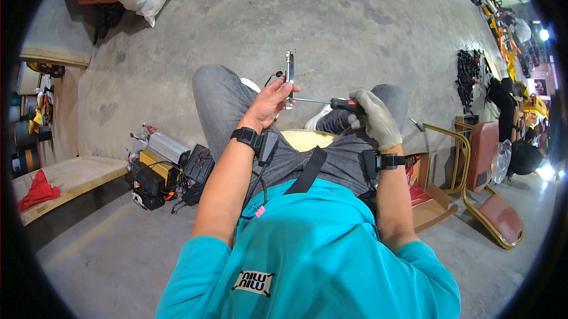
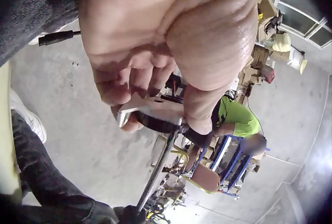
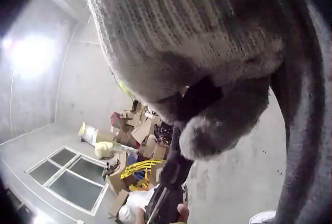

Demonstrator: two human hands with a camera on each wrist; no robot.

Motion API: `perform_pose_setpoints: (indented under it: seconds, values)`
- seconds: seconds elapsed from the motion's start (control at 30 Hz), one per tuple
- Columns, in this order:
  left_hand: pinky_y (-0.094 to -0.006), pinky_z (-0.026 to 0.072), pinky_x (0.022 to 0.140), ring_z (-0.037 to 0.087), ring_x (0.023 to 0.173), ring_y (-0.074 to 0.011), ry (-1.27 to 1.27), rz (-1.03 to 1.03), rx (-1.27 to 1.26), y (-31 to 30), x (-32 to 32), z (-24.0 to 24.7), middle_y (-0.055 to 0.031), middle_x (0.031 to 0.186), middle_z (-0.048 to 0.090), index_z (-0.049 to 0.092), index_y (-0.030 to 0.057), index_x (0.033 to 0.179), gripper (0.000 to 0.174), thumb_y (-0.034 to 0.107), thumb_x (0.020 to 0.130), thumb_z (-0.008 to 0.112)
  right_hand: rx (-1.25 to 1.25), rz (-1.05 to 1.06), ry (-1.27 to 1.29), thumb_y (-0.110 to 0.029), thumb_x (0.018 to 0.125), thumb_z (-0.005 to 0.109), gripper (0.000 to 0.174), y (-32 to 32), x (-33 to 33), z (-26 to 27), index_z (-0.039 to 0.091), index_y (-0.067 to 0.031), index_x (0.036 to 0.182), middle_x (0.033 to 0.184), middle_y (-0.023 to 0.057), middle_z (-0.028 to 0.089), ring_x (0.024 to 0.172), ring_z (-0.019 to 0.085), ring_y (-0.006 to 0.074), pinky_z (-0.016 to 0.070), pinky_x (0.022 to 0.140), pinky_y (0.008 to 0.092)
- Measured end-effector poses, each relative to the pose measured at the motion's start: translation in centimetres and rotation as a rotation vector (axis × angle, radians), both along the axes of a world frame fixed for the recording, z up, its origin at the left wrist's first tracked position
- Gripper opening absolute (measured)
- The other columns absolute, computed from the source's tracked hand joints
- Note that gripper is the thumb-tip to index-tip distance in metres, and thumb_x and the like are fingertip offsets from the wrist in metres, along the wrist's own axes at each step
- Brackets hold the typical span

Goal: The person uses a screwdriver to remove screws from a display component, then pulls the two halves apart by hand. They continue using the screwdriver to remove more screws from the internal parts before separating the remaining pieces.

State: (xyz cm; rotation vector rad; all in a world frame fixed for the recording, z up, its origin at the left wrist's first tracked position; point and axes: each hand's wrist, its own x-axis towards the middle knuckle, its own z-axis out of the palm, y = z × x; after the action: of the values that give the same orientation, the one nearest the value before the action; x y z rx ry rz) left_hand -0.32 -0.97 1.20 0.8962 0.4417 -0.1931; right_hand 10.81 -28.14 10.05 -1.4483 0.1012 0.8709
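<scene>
Teal shirt (image 1: 302, 242) | left grip (image 1: 272, 103) pinching metal part (image 1: 290, 65) | right grip (image 1: 377, 119) clamped round screwdriver (image 1: 342, 104) | cardboard box (image 1: 435, 213): red contents (image 1: 419, 195)

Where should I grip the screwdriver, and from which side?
Likely best by the thick handle, from the person's right, where the gloved right hand holds it. The thin shaft points left to the metal piece in the left hand, so that end looks crowded.
</scene>
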Motion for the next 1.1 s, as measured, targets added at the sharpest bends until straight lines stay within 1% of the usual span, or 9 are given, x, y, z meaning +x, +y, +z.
perform_pose_setpoints:
  seconds: [0.1,0.37,0.47,0.6,0.67,0.77,0.9,0.97,1.1]
  values:
    - [-0.0215,0.0511,0.073,0.061,0.082,-0.0076,0.025,0.016,-0.022,-0.1,-0.6,-0.2,-0.0024,0.110,0.068,0.059,0.0099,0.120,0.038,0.038,0.095,0.065,-0.188,0.151,-0.018,-0.028,0.098,0.056,0.035,-0.4,-0.3,-0.2,0.059,0.0007,0.117,0.093,0.0062,0.059,0.068,0.060,0.0115,0.0486,0.056,0.0224]
    - [-0.0212,0.0504,0.070,0.061,0.081,-0.0077,0.049,0.008,0.024,0.1,0.1,0.5,-0.0014,0.109,0.068,0.061,0.0102,0.117,0.038,0.040,0.094,0.067,0.141,-0.134,-0.007,-0.019,0.096,0.055,0.030,0.6,-0.4,-0.5,0.059,0.0002,0.119,0.096,0.0074,0.061,0.069,0.060,0.0117,0.0493,0.058,0.0226]
    - [-0.0206,0.0496,0.069,0.061,0.082,-0.0070,0.055,0.016,0.021,-0.1,0.1,1.0,-0.0008,0.108,0.068,0.062,0.0108,0.115,0.037,0.040,0.094,0.068,-0.095,0.097,0.048,-0.014,0.093,0.059,0.029,0.3,0.4,-0.4,0.059,-0.0002,0.118,0.096,0.0070,0.061,0.073,0.061,0.0110,0.0498,0.059,0.0225]
    - [-0.0204,0.0483,0.068,0.061,0.082,-0.0068,0.061,0.033,0.029,0.3,0.1,0.3,-0.0003,0.109,0.068,0.063,0.0114,0.114,0.036,0.041,0.094,0.067,-0.037,0.104,0.046,-0.015,0.093,0.060,0.030,0.3,0.7,-1.5,0.059,0.0001,0.118,0.095,0.0058,0.061,0.077,0.061,0.0093,0.0502,0.059,0.0224]
    - [-0.0207,0.0473,0.066,0.061,0.082,-0.0073,0.043,0.044,0.031,0.0,0.1,0.5,-0.0002,0.109,0.068,0.063,0.0109,0.113,0.035,0.040,0.095,0.066,0.095,-0.099,-0.067,-0.019,0.094,0.059,0.031,0.8,0.0,-1.7,0.059,0.0012,0.117,0.095,0.0049,0.061,0.075,0.060,0.0077,0.0484,0.058,0.0218]
    - [-0.0212,0.0465,0.066,0.061,0.082,-0.0077,0.081,0.027,0.052,0.1,0.2,0.5,-0.0001,0.109,0.069,0.064,0.0107,0.113,0.034,0.040,0.096,0.065,0.120,0.056,-0.135,-0.025,0.099,0.057,0.032,-0.9,1.0,-2.8,0.059,0.0000,0.119,0.097,0.0059,0.061,0.083,0.064,0.0115,0.0547,0.067,0.0237]
    - [-0.0213,0.0462,0.066,0.062,0.082,-0.0082,0.076,0.032,0.046,0.2,0.2,0.2,-0.0002,0.109,0.069,0.064,0.0113,0.113,0.033,0.040,0.097,0.064,0.032,-0.015,-0.013,-0.023,0.098,0.058,0.031,1.0,0.1,-0.7,0.060,0.0001,0.118,0.099,0.0061,0.061,0.082,0.063,0.0114,0.0542,0.067,0.0231]
    - [-0.0219,0.0462,0.066,0.062,0.082,-0.0090,0.070,0.030,0.038,0.5,0.2,-0.2,0.0000,0.109,0.069,0.064,0.0123,0.113,0.032,0.039,0.097,0.064,-0.122,0.128,0.028,-0.019,0.096,0.058,0.032,0.9,0.5,-0.6,0.058,0.0008,0.121,0.092,0.0044,0.058,0.072,0.058,0.0103,0.0484,0.059,0.0218]
    - [-0.0220,0.0460,0.066,0.062,0.082,-0.0094,0.087,0.042,0.067,0.3,0.1,0.2,0.0000,0.109,0.069,0.065,0.0125,0.114,0.031,0.039,0.097,0.064,0.022,0.045,-0.027,-0.023,0.097,0.059,0.034,0.2,0.7,-2.2,0.058,0.0008,0.122,0.098,0.0040,0.062,0.073,0.060,0.0085,0.0512,0.063,0.0198]
